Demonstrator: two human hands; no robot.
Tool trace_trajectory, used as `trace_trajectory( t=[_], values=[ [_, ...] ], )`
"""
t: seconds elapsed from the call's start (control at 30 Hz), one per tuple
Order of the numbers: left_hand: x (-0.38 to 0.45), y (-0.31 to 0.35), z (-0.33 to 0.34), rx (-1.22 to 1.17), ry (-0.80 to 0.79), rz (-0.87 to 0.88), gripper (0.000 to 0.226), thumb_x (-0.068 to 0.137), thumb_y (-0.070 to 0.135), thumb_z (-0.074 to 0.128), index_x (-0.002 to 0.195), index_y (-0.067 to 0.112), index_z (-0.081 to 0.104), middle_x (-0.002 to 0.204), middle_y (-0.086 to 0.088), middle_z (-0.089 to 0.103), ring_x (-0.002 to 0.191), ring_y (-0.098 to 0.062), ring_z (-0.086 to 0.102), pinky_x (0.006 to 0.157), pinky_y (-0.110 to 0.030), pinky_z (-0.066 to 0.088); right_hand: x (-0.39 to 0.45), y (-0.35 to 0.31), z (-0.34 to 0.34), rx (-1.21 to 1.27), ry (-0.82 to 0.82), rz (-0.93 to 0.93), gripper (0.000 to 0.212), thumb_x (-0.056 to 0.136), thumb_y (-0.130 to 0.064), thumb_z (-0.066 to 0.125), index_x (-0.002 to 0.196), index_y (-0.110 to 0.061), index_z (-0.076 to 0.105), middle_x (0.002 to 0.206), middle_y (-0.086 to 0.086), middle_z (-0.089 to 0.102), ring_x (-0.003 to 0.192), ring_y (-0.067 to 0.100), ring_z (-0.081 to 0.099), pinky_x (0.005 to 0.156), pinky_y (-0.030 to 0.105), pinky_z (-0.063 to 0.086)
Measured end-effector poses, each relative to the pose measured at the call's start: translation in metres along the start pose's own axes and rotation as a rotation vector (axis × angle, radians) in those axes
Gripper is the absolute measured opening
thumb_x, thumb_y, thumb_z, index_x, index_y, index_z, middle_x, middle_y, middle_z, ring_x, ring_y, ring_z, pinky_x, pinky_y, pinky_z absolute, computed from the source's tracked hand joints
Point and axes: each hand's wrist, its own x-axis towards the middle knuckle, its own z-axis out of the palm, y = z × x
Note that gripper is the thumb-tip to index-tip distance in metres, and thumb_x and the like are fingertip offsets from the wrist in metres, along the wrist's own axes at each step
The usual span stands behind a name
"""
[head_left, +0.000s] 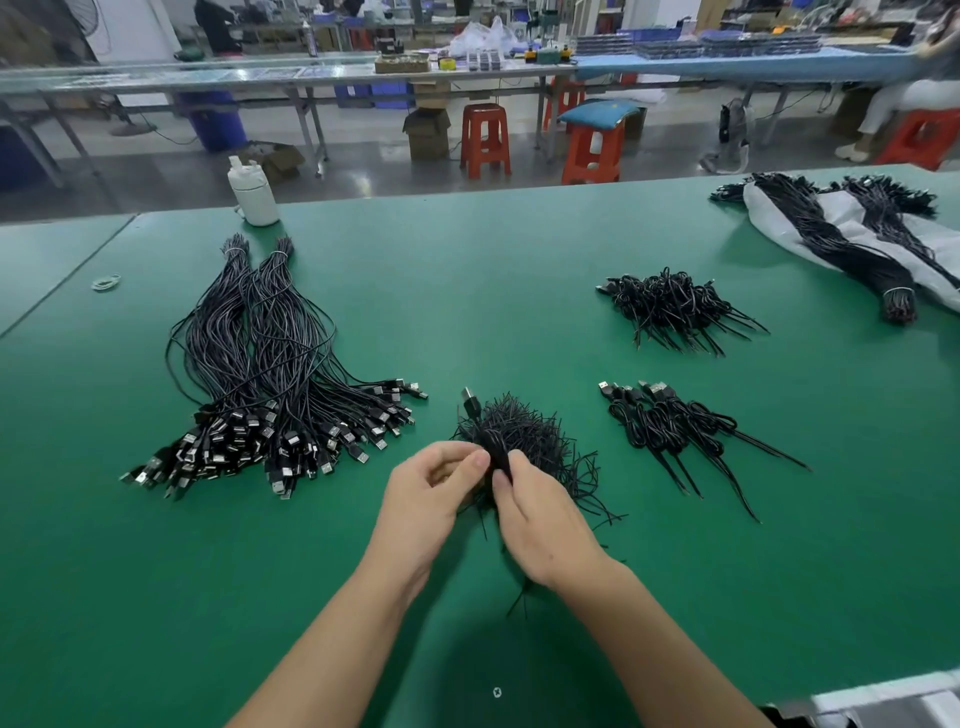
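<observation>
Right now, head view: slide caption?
Left hand and right hand pinch a black USB cable over loose tie wires.

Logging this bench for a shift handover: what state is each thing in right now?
Cable in hand: coiled, plug pointing away.
Left hand: pinches that cable.
Right hand: pinches it too.
Tie pile: loose heap under the hands.
Long cables: uncoiled, banded at far ends.
Near coils: coiled, lying side by side.
Far coils: coiled, heaped.
Bottle: upright.
</observation>
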Motion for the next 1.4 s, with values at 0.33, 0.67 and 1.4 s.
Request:
trace_trajectory(
  t=[0.33, 0.67, 1.4],
  values=[
    [0.024, -0.003, -0.014, 0.485, -0.072, 0.101, 0.030, 0.084, 0.026, 0.075, 0.070, 0.005, 0.059, 0.048, 0.012, 0.038, 0.048, -0.010, 0.030, 0.049, -0.027, 0.026, 0.003, -0.004, 0.007, -0.029, -0.161, -0.055, 0.027, 0.102, -0.028, 0.033, 0.124, -0.021, 0.047, 0.117, 0.005, 0.063, 0.103, 0.027, 0.062, 0.090, 0.045, 0.050],
    [0.039, 0.002, -0.022, 0.191, -0.336, -0.126, 0.022, 0.094, 0.017, 0.067, 0.074, 0.012, 0.058, 0.051, 0.004, 0.040, 0.044, -0.010, 0.028, 0.043, -0.022, 0.024, 0.011, 0.004, 0.005, 0.079, -0.190, -0.052, 0.031, 0.107, -0.037, 0.033, 0.125, -0.023, 0.054, 0.118, -0.002, 0.064, 0.107, 0.018, 0.059, 0.096, 0.039, 0.047],
    [0.076, -0.061, -0.044, 0.934, 0.042, -0.072, 0.019, 0.095, 0.041, 0.059, 0.088, 0.024, 0.059, 0.090, 0.007, 0.060, 0.082, -0.010, 0.059, 0.068, -0.027, 0.043, 0.016, 0.022, 0.000, 0.051, 0.019, 0.122, 0.036, 0.108, -0.036, 0.025, 0.076, -0.022, 0.033, 0.072, -0.003, 0.042, 0.064, 0.014, 0.039, 0.066, 0.039, 0.038]
  ],
)
